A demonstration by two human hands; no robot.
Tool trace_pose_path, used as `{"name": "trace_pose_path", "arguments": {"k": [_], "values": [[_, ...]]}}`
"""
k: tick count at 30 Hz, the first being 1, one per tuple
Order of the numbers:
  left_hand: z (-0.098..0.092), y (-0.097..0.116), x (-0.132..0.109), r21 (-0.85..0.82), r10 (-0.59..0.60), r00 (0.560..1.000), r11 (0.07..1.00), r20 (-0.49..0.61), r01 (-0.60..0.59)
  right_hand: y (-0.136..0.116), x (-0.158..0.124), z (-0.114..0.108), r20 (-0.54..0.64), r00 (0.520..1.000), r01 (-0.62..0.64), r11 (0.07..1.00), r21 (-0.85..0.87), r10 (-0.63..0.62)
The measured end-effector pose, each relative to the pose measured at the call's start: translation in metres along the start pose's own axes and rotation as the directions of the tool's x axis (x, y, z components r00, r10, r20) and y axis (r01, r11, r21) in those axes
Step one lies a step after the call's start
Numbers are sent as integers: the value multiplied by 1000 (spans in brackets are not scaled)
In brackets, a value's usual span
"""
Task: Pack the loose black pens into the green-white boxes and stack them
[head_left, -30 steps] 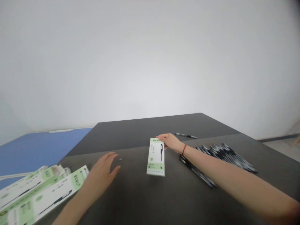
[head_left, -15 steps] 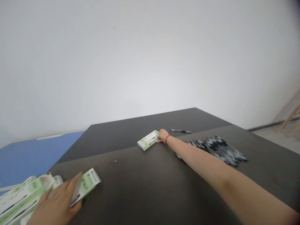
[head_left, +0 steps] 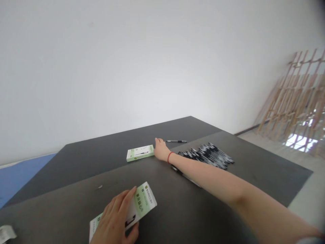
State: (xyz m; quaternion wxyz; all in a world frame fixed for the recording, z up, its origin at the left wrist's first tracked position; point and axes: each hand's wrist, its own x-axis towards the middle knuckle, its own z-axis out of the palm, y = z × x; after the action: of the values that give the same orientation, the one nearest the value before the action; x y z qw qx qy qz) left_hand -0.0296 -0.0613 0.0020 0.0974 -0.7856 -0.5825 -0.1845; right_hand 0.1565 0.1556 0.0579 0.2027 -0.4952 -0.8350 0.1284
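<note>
While the left hand [head_left: 115,220] lies flat on a near box [head_left: 137,206], the right hand [head_left: 161,150], fingers loose, touches the far box [head_left: 139,153], lying crosswise on the bench [head_left: 228,183].

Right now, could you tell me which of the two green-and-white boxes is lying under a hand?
The near box: the left hand lies flat on it. The far box lies uncovered beside the right hand.

Your surface is a dark table [head_left: 223,203], and a seam runs across it from left to right. A green-and-white box [head_left: 140,153] lies flat near the middle, right at that seam. Past it, a single black pen [head_left: 176,141] lies alone. To the right, a heap of black pens [head_left: 207,155] lies spread out. Close to you, a second box [head_left: 142,203] lies flat.
</note>
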Motion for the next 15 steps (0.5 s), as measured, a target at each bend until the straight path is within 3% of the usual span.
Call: {"name": "trace_pose_path", "arguments": {"k": [3, 5, 6, 7, 9, 12, 14, 15], "values": [[-8, 6, 3, -147, 6, 1000, 989, -24, -9, 11, -51, -17, 94, 988, 107, 986, 127, -120], [-16, 9, 6, -334, -6, 1000, 943, -18, -1, 12, -92, -26, 155, 967, 162, 960, 229, -200], [-20, 11, 9, -453, -19, 1000, 891, 8, 20, 10, -112, -29, 163, 955, 191, 933, 306, -249], [-24, 14, 12, -577, -33, 998, 815, 45, 53, 7, -129, -32, 132, 935, 227, 840, 493, -330], [-28, 22, 19, -785, -47, 991, 606, 128, 130, -3, -154, -32, 51, 909, 277, 692, 666, -413], [-29, 31, 26, -914, -27, 970, 328, 243, 238, -20, -166, -26, -16, 916, 289, 630, 721, -401], [-31, 33, 27, -910, -6, 947, 275, 321, 310, -28, -163, -20, -30, 950, 229, 624, 748, -312], [-32, 33, 26, -897, -17, 942, 299, 336, 325, -30, -160, -17, -32, 965, 190, 608, 771, -260]]}}
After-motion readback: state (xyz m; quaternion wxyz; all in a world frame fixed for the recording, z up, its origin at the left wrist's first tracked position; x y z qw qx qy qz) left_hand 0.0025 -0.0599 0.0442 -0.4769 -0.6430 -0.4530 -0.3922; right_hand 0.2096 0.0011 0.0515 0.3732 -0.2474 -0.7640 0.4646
